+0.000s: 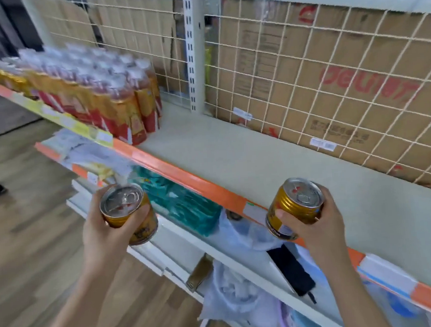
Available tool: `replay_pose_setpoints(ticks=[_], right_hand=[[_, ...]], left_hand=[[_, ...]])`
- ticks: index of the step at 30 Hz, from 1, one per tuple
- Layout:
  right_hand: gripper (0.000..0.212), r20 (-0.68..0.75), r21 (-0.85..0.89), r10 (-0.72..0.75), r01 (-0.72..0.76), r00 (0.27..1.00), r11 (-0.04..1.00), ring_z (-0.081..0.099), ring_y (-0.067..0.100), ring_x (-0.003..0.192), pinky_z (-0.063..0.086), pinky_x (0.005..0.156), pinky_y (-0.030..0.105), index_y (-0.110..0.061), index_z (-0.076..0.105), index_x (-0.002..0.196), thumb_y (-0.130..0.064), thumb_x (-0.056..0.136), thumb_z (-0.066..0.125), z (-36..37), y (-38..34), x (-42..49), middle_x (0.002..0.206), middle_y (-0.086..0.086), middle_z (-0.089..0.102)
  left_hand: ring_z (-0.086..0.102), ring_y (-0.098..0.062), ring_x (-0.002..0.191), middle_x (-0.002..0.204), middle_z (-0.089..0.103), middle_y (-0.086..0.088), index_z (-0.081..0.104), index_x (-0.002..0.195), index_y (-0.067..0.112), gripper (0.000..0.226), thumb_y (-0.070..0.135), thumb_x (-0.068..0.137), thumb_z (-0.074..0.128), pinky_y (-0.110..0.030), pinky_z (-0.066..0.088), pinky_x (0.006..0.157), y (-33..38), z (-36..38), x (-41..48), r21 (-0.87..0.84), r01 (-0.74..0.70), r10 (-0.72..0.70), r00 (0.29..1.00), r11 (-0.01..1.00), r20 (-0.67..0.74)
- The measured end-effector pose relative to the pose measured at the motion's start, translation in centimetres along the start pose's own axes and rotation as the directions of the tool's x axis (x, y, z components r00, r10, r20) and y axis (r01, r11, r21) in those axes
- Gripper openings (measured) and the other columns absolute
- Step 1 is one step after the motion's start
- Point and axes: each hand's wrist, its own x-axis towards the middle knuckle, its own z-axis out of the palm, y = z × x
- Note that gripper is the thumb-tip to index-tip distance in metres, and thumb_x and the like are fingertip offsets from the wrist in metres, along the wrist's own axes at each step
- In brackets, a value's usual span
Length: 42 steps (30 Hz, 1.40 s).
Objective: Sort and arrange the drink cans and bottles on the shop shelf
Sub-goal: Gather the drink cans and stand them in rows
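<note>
Left hand (pixel 104 232) grips gold can (pixel 121 203) — right hand (pixel 323 222) grips second gold can (pixel 295 205), silver pull-tab lids.

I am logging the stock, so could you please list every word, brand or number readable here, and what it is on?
Nothing reads with certainty.
Cardboard box: big red letters, upside down, illegible; black print blurred.
Right can, in the right hand: small white print, blurred.
Left can, in the left hand: label blurred.
Bottles on the shelf: labels blurred.
Shelf-edge tags: too small.
</note>
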Motion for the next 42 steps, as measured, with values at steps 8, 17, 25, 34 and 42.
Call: replay_pose_setpoints(ticks=[8,17,25,34,42], right_hand=[[0.063,0.305,0.112,-0.090,0.057,0.948,0.992,0.056,-0.016,0.082,0.040,0.065,0.001,-0.032,0.051,0.102,-0.033,0.048,0.084,11.0,-3.4,0.9,0.097,-0.018,0.059],[0.060,0.486,0.195,-0.169,0.082,0.858,0.977,0.060,-0.006,0.085,0.046,0.065,0.007,-0.031,0.054,0.102,-0.010,0.057,0.086,23.9,-5.2,5.3,0.093,-0.029,0.063],[0.058,0.554,0.296,-0.232,0.071,0.800,0.953,0.061,0.004,0.096,0.057,0.074,0.035,-0.042,0.058,0.102,-0.038,0.053,0.089,35.5,-9.3,9.3,0.100,-0.022,0.062],[0.067,0.647,0.228,-0.249,0.129,0.720,0.965,0.060,0.007,0.098,0.048,0.079,0.014,-0.034,0.054,0.112,-0.052,0.051,0.077,45.9,-10.2,11.5,0.102,-0.010,0.064],[0.059,0.615,0.181,-0.211,0.124,0.760,0.976,0.059,0.000,0.096,0.045,0.076,0.009,-0.048,0.054,0.103,-0.051,0.049,0.078,56.5,-11.6,12.4,0.102,-0.020,0.062]], left_hand=[[0.059,0.010,0.082,0.089,0.065,0.027,0.056,0.090,0.050,0.043,0.048,0.050,0.074,-0.006,0.045,0.071,-3.4,-9.8,-1.3,0.037,0.120,-0.108,0.968,0.992,-0.229],[0.060,-0.001,0.085,0.091,0.066,0.019,0.056,0.093,0.041,0.046,0.053,0.051,0.069,-0.019,0.048,0.075,-6.6,-16.3,4.4,0.085,0.128,-0.084,0.913,0.988,-0.400],[0.058,0.005,0.082,0.090,0.064,0.023,0.055,0.093,0.041,0.047,0.052,0.049,0.068,-0.004,0.043,0.067,-9.1,-22.2,13.3,0.142,0.103,-0.028,0.891,0.985,-0.453],[0.058,0.006,0.084,0.092,0.064,0.023,0.055,0.098,0.035,0.055,0.054,0.048,0.069,-0.005,0.045,0.069,-13.3,-27.7,18.8,0.128,0.179,-0.090,0.855,0.975,-0.511],[0.057,0.010,0.079,0.089,0.064,0.024,0.055,0.096,0.032,0.056,0.054,0.046,0.068,-0.003,0.043,0.066,-18.2,-36.1,27.0,0.113,0.206,-0.128,0.867,0.972,-0.481]])
